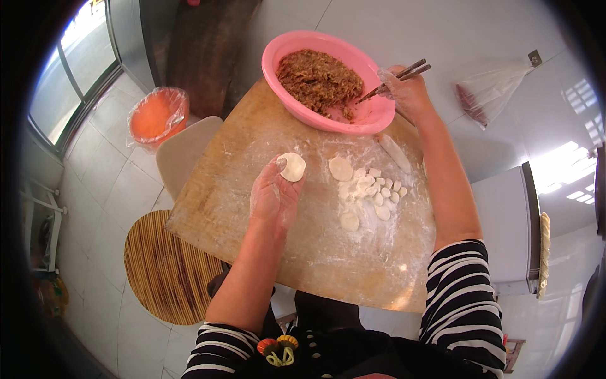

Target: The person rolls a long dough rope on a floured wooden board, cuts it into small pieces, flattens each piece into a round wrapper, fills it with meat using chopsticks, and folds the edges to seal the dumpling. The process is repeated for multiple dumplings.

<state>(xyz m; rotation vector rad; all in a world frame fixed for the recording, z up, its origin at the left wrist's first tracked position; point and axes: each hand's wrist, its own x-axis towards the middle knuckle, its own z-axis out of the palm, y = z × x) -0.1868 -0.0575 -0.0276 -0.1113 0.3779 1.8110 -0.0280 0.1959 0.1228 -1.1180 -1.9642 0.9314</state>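
My left hand (274, 194) holds a round dough wrapper (293, 167) between thumb and fingers over the floured wooden board (227, 189). In my right hand (406, 90) is a pair of chopsticks (395, 80), their tips inside the pink plastic basin (303, 116). Brown minced filling (319, 78) lies in the basin, mostly on its left side. On the board are a flat wrapper (341, 169), a smaller dough disc (350, 221) and several small dough pieces (378, 199) in flour. A floured rolling pin (394, 152) lies to their upper right.
An orange bin with a clear liner (158, 118) stands on the tiled floor at the left. Beside the board are a pale stool (182, 151) and a round slatted mat (170, 270). A plastic bag (492, 92) hangs on the tiled wall at the right.
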